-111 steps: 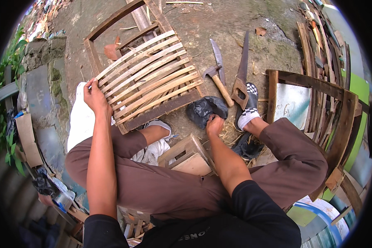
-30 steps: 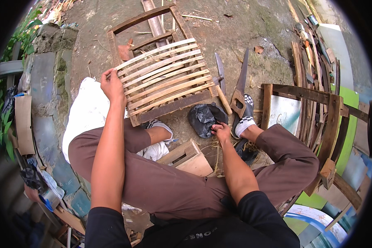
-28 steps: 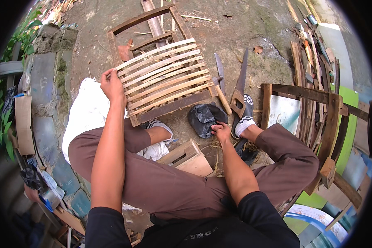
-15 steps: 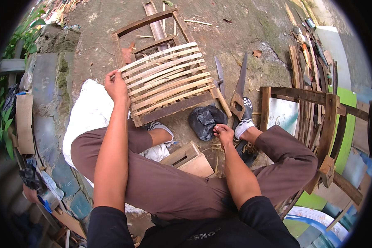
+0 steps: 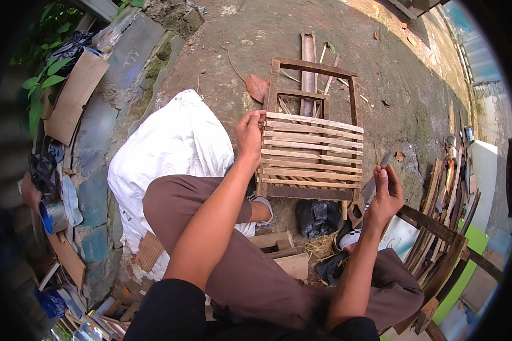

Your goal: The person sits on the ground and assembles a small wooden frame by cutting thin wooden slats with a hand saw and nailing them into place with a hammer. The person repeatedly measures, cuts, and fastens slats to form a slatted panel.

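Note:
A wooden frame with several thin pale slats [image 5: 313,152] across its lower half stands tilted in front of my legs. My left hand [image 5: 249,136] is closed at the frame's left side, thumb and fingers pinching the left end of the top slat. Off the frame's right side, my right hand [image 5: 384,196] is raised with thumb and fingertips together. Whatever those fingertips hold, if anything, is too small to make out. Below the frame sits a crumpled black plastic bag [image 5: 320,219]. The handsaw's wooden handle [image 5: 355,213] shows beside my right wrist, its blade partly hidden.
A white cloth sack [image 5: 170,148] bulges at my left knee, beside a broken stone ledge [image 5: 91,165]. Wood blocks [image 5: 293,264] lie between my legs. Long wood strips [image 5: 441,193] and another dark wooden frame [image 5: 432,227] are on the right. A metal channel [image 5: 308,68] lies behind the slatted frame.
My right hand has lifted from beside the black bag to the frame's right side. My left hand keeps its hold on the slat's end. The view has shifted, moving the scene rightward.

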Action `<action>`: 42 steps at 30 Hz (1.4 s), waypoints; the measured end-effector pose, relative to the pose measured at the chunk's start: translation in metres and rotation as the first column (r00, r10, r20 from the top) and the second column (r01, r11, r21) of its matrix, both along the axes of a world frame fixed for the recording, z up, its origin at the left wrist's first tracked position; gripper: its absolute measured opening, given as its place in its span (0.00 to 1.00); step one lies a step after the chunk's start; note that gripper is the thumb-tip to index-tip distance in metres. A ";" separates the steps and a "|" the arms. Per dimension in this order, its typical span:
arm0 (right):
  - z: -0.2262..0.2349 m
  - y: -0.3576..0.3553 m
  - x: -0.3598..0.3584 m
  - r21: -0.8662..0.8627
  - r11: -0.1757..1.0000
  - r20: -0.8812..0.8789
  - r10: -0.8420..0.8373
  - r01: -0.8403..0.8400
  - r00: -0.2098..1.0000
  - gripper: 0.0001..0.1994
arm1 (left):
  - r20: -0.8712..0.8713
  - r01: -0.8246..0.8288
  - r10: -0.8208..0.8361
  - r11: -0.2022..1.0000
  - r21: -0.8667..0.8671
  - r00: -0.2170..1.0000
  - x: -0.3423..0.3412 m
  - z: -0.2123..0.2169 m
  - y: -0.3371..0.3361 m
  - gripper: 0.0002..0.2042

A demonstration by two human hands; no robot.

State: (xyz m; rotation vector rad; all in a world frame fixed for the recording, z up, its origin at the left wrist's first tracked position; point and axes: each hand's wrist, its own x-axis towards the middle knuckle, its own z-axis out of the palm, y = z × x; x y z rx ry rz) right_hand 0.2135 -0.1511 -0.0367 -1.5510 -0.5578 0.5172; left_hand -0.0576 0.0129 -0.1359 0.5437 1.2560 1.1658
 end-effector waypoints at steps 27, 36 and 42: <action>-0.059 0.158 -0.149 -0.163 0.814 0.587 0.534 -0.557 0.609 0.07 | 0.047 0.202 -0.205 0.977 0.072 0.978 -0.010 0.001 0.006 0.04; -0.057 0.160 -0.152 -0.169 0.824 0.622 0.515 -0.542 0.589 0.08 | 0.184 0.102 -0.099 0.995 -0.006 0.978 -0.010 -0.004 0.005 0.10; -0.059 0.160 -0.150 -0.167 0.823 0.638 0.511 -0.544 0.577 0.08 | 0.236 0.097 -0.082 0.994 -0.053 0.968 -0.012 -0.005 0.007 0.17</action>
